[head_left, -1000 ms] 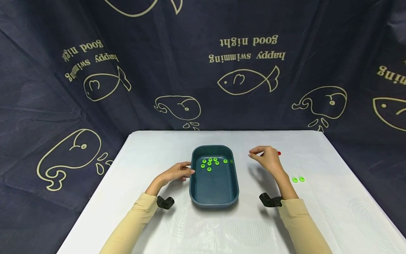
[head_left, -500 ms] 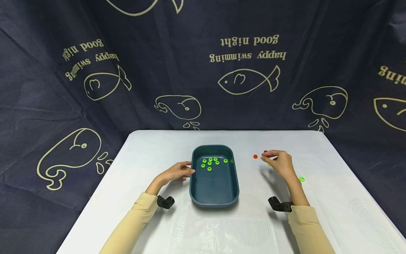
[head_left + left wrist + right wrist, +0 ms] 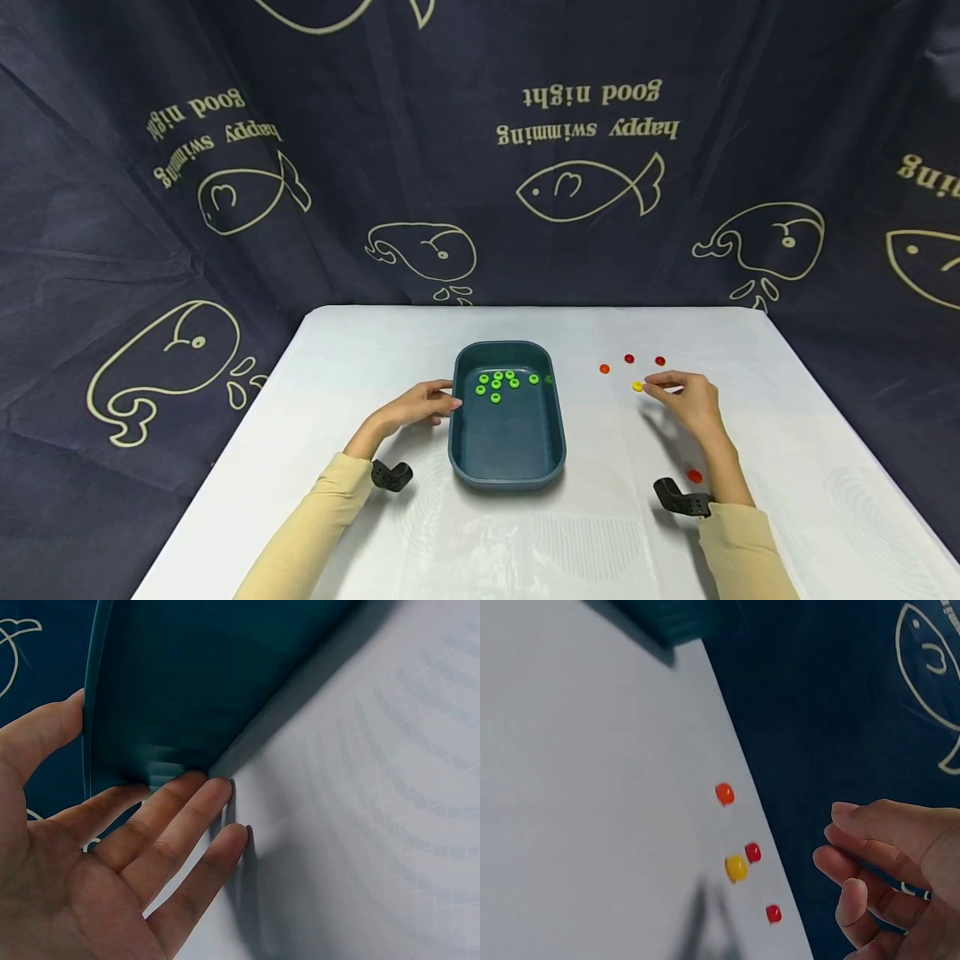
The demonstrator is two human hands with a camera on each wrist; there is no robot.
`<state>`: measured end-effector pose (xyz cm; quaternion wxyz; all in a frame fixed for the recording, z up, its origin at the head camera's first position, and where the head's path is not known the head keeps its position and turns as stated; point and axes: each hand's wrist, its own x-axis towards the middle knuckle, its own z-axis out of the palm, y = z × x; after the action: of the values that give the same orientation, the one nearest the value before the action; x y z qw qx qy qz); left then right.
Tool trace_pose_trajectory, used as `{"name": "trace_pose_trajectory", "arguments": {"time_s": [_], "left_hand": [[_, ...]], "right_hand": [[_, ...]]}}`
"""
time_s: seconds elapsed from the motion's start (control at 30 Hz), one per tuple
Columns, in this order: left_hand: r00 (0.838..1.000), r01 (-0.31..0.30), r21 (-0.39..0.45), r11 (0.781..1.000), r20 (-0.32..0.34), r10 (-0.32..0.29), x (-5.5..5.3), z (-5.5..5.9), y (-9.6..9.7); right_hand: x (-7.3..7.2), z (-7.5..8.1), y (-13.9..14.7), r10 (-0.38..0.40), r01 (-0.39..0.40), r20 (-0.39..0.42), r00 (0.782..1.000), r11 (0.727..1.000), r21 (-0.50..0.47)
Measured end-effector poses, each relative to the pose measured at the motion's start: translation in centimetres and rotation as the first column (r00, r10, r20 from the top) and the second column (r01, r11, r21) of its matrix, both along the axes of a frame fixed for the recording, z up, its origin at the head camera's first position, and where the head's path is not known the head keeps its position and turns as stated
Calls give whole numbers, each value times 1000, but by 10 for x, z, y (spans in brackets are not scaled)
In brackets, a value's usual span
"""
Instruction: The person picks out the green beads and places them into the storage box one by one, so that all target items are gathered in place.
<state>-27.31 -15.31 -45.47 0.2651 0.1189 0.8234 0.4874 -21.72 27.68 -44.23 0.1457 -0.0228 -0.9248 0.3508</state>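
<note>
My left hand (image 3: 416,407) lies at the left side of a dark teal plastic bin (image 3: 507,484). In the left wrist view its thumb reaches the rim, and the extended fingers (image 3: 191,821) touch the outer wall. Inside the bin lie several small green rings (image 3: 496,398). To the right, my right hand (image 3: 692,402) is over the table, thumb and fingertips near each other, right beside a small yellow piece (image 3: 637,387). In the right wrist view the fingers are loosely bent, nothing visible between them, and the yellow piece (image 3: 736,868) lies apart on the white surface.
An orange-red piece (image 3: 604,368) and two red pieces, one a red disc (image 3: 660,361), lie behind the yellow one. Another red piece (image 3: 694,476) sits beside my right forearm. A dark blue fish-print curtain (image 3: 480,167) stands behind the white table (image 3: 375,342).
My right hand has drawn right and toward me, uncovering the red, orange-red and yellow pieces. The two green rings on the right are now behind the forearm. The left hand stays at the bin.
</note>
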Motion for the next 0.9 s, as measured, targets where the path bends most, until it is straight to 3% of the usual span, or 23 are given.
{"name": "trace_pose_trajectory", "arguments": {"time_s": [0.57,0.9], "left_hand": [[1000,-8,-7,1000,13,8,1,2,0],[1000,1,-12,1000,8,-1,0,2,0]], "right_hand": [[23,-24,36,-145,145,96,985,989,3],[30,-36,44,-174,174,128,976,985,11]]}}
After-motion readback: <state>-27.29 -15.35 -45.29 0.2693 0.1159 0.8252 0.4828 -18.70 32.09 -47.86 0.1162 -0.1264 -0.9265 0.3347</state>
